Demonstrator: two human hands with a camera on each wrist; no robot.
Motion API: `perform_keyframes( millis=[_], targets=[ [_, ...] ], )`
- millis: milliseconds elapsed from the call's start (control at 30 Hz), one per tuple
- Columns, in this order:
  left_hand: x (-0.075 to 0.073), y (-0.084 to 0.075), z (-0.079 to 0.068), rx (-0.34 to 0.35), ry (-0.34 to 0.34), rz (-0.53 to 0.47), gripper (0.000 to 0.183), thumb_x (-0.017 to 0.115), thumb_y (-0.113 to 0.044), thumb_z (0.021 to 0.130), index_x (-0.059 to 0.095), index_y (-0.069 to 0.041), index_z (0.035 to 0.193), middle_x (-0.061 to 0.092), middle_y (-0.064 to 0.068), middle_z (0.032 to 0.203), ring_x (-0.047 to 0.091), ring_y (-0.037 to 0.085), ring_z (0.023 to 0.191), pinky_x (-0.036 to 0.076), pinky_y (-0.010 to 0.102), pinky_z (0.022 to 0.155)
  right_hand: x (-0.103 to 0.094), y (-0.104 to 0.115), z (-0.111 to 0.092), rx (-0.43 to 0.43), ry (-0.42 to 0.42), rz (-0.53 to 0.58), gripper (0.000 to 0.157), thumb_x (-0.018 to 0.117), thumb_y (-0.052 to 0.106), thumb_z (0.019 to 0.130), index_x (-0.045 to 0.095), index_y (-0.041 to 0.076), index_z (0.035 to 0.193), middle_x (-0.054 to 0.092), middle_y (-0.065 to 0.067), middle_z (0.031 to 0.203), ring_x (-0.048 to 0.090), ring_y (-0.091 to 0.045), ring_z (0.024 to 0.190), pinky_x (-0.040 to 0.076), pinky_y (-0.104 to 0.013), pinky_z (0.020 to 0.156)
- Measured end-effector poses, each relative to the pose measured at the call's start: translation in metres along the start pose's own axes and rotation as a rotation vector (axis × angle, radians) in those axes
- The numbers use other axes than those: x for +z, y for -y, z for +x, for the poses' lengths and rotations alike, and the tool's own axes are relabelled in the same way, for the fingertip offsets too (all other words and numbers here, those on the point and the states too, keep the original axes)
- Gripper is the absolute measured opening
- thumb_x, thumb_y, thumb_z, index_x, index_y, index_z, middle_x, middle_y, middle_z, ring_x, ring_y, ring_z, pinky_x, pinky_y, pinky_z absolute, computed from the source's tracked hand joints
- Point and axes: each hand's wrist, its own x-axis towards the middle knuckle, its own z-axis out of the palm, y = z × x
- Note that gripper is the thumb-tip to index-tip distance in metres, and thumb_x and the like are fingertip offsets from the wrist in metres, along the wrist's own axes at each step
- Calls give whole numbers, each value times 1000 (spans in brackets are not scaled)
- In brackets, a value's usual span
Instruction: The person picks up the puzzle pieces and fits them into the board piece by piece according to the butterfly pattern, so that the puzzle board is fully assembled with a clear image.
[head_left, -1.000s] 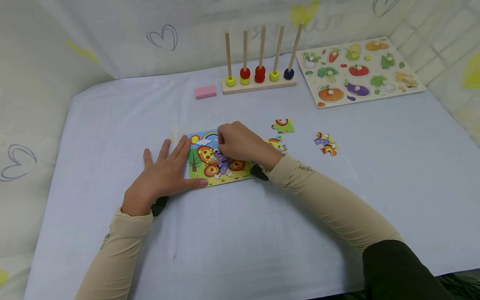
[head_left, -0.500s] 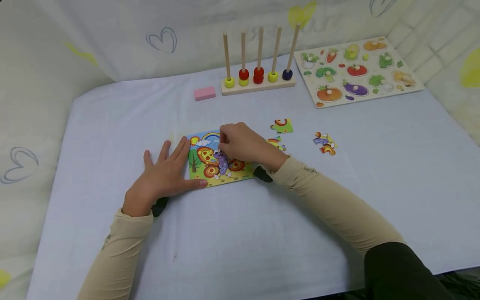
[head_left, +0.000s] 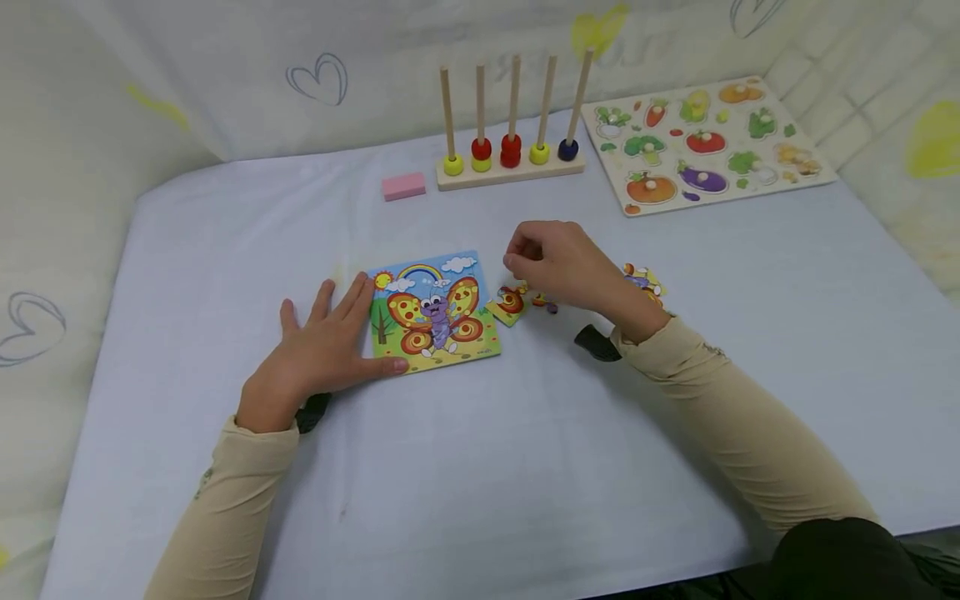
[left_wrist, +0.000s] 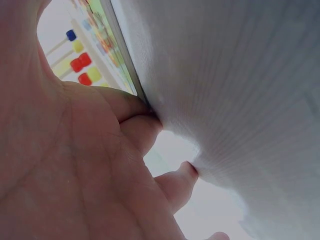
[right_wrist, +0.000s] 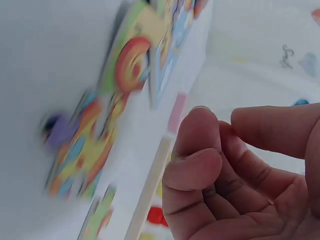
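A square butterfly puzzle board (head_left: 405, 343) lies on the white cloth. My left hand (head_left: 315, 354) rests along its left side, fingers spread, with the thumb over the bottom edge and fingertips at the upper left corner. To the right, my right hand (head_left: 573, 267) is above loose jigsaw pieces, its fingers loosely curled. In the right wrist view nothing shows between the thumb and fingers of that hand (right_wrist: 225, 175). A red-swirl jigsaw piece (head_left: 512, 307) lies close to the board's right edge. Another piece (head_left: 546, 303) is partly under my right hand, and a butterfly-body piece (head_left: 643, 279) is half hidden by my wrist.
Behind the board stands a wooden bead stacker (head_left: 510, 172) with upright pegs and coloured beads. A pink block (head_left: 403, 186) lies to its left. At the back right is a vegetable knob puzzle (head_left: 750, 193). Patterned cloth walls (head_left: 225, 75) rise behind the table.
My right hand has moved right, off the board, uncovering its upper right part and the swirl piece. It now covers the piece at the back. My left hand has stayed in place.
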Motion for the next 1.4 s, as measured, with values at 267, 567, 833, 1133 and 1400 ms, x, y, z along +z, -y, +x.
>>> perform_keyframes(
  millis=[267,567,833,1133,1400],
  targets=[
    [1,3,0,-2,-2,-9,131,72,-77,86,-1,-11,173,-6,9,180,-11,50,160,-16,81,113,-22,-29,-16,55,-75,9,14,66,15,106,73,3,104,70,-12,93,60,-27,83,47,-37,69],
    [1,3,-2,2,-6,-6,130,74,-74,87,0,-10,173,-4,11,180,-10,51,160,-15,81,113,-42,-47,-28,112,-70,-11,18,64,21,108,73,6,113,69,-11,101,58,-28,85,46,-32,53],
    [1,4,-3,-3,-10,-7,130,75,-73,87,1,-10,173,-4,11,180,-9,51,160,-14,82,113,-42,-51,-26,104,-39,-39,17,68,20,107,72,5,114,71,-12,108,60,-27,94,49,-33,74],
    [1,6,-4,8,-4,-14,130,72,-76,87,-2,-11,173,-6,8,180,-12,49,160,-15,81,113,-23,-51,-20,38,73,-90,19,75,13,101,71,0,115,67,-11,98,58,-28,92,49,-41,78],
    [0,5,-4,5,-1,-8,130,72,-75,88,-3,-11,173,-7,7,180,-12,49,160,-15,81,113,-17,-44,-15,8,162,-128,34,80,9,97,68,-2,126,65,-17,112,58,-32,102,52,-47,89]
  ],
)
